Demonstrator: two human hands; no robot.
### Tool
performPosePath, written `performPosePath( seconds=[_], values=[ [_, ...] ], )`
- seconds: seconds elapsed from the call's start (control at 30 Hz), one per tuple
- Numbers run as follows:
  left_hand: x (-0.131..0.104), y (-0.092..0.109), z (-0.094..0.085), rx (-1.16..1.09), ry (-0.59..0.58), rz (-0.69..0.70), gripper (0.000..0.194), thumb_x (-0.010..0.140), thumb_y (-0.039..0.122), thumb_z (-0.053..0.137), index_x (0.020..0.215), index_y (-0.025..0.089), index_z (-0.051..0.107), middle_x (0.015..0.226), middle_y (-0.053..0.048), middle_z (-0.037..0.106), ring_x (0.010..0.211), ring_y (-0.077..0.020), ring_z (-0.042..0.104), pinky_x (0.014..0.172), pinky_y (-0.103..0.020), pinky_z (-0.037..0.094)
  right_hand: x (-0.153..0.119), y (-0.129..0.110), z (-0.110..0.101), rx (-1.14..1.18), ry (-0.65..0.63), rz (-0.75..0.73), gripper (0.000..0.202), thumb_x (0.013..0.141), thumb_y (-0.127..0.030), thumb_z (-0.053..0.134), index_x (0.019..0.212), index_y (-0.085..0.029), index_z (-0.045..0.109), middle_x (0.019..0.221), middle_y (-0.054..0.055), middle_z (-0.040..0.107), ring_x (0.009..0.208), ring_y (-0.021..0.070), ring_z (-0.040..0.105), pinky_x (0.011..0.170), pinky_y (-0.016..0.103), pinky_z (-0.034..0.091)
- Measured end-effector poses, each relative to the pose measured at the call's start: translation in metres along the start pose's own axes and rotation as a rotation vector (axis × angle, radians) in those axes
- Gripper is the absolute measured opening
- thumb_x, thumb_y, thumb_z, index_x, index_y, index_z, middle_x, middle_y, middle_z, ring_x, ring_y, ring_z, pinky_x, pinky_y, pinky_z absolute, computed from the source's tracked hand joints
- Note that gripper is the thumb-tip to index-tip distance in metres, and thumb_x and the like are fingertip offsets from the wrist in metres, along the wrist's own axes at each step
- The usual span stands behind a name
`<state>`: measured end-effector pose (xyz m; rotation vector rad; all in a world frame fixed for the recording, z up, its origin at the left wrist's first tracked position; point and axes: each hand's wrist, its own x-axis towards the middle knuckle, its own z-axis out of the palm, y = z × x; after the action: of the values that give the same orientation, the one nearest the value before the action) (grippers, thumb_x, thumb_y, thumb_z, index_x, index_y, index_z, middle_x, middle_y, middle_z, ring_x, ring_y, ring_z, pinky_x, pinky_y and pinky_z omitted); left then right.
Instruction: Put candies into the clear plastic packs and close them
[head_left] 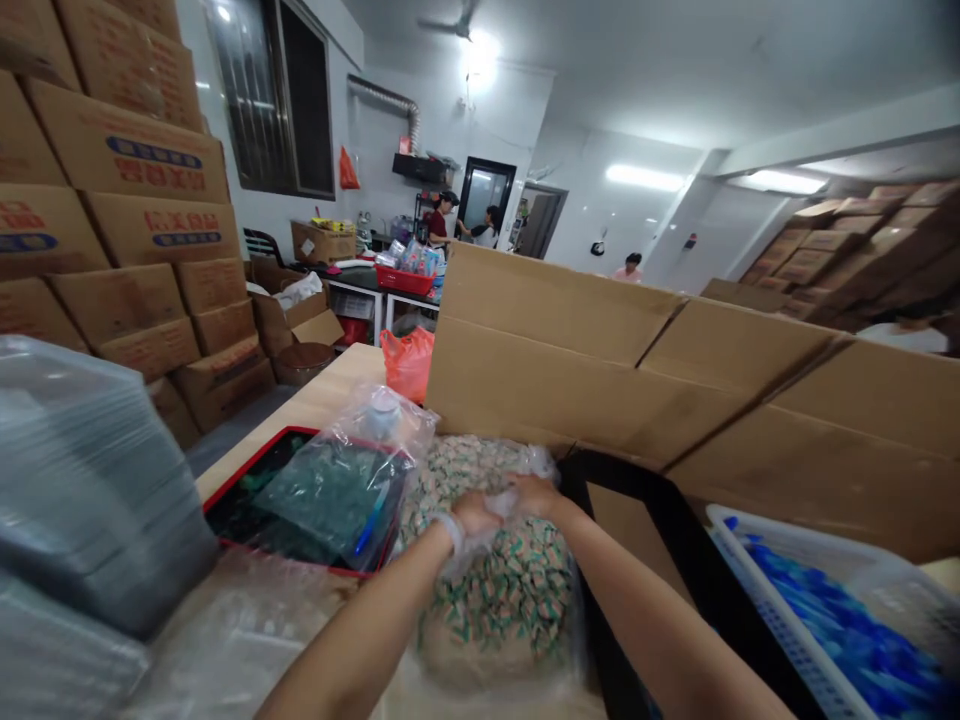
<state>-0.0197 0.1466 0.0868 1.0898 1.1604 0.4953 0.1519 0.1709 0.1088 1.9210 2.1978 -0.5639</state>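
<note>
both hands gripping clear bag of wrapped candies, left hand & right hand fingers clenched on plastic

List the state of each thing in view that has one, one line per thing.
left hand: gripping bag plastic
right hand: gripping bag plastic
bag of small packets: full, top being gathered
red-rimmed tray: flat, clear bag lying over it
cardboard box: flaps open, upright
white basket: holding blue items

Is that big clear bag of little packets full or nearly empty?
Full. The clear bag bulges with small green-and-white packets from top to bottom. Both hands, left hand and right hand, grip the plastic at its top.
</note>
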Motion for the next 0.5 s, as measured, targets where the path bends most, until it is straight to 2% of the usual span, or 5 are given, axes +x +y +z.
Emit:
performPosePath(
  seconds=[0.07, 0.23, 0.3, 0.4, 0.5],
  values=[
    [-0.036, -0.011, 0.016, 0.085, -0.009, 0.122, 0.023, 0.057, 0.023, 0.052, 0.071, 0.009, 0.064, 0.087, -0.007, 0.063, 0.106, -0.0274, 0.056, 0.119, -0.068, 0.027, -0.037, -0.004, 0.007, -0.237, -0.018, -0.143, 0.027, 0.067, -0.009, 0.046, 0.079, 0.005, 0.066, 0.082, 0.025, 0.055, 0.090, 0.0401, 0.047, 0.078, 0.052, 0.031],
    [-0.108, -0.061, 0.062, 0.180, -0.157, 0.066, 0.039, 0.064, 0.025, 0.029, 0.088, 0.018, 0.058, 0.107, -0.010, 0.053, 0.123, -0.0177, 0.044, 0.130, -0.059, 0.021, -0.146, -0.011, 0.057, -0.330, 0.009, -0.007, 0.050, 0.066, -0.008, 0.041, 0.113, -0.011, 0.059, 0.121, 0.011, 0.044, 0.115, 0.0234, 0.035, 0.102, 0.030, 0.021],
    [-0.113, -0.082, 0.077, 0.267, -0.153, -0.042, 0.120, 0.016, 0.069, -0.016, 0.100, 0.018, 0.054, 0.108, -0.016, 0.051, 0.122, -0.0306, 0.045, 0.120, -0.071, 0.027, -0.169, -0.011, 0.087, -0.363, -0.175, 0.107, 0.052, 0.076, -0.005, 0.031, 0.121, -0.012, 0.055, 0.129, 0.008, 0.039, 0.123, 0.0237, 0.029, 0.105, 0.034, 0.019],
    [-0.104, -0.089, 0.080, 0.374, -0.287, -0.081, 0.133, -0.025, 0.077, -0.001, 0.071, 0.015, 0.067, 0.100, -0.017, 0.055, 0.112, -0.0408, 0.049, 0.110, -0.081, 0.029, -0.177, -0.015, 0.114, -0.375, -0.391, 0.085, 0.062, 0.074, 0.003, 0.016, 0.130, 0.002, 0.044, 0.130, 0.018, 0.036, 0.123, 0.0299, 0.031, 0.104, 0.041, 0.023],
    [-0.089, -0.069, 0.063, 0.319, -0.015, 0.099, 0.094, 0.027, 0.084, 0.007, 0.091, 0.034, 0.056, 0.105, -0.003, 0.055, 0.119, -0.0180, 0.051, 0.122, -0.060, 0.036, -0.168, -0.025, 0.109, -0.318, -0.233, 0.094, 0.051, 0.073, 0.001, 0.023, 0.109, 0.003, 0.060, 0.108, 0.020, 0.051, 0.104, 0.0320, 0.046, 0.094, 0.045, 0.032]
  ],
)
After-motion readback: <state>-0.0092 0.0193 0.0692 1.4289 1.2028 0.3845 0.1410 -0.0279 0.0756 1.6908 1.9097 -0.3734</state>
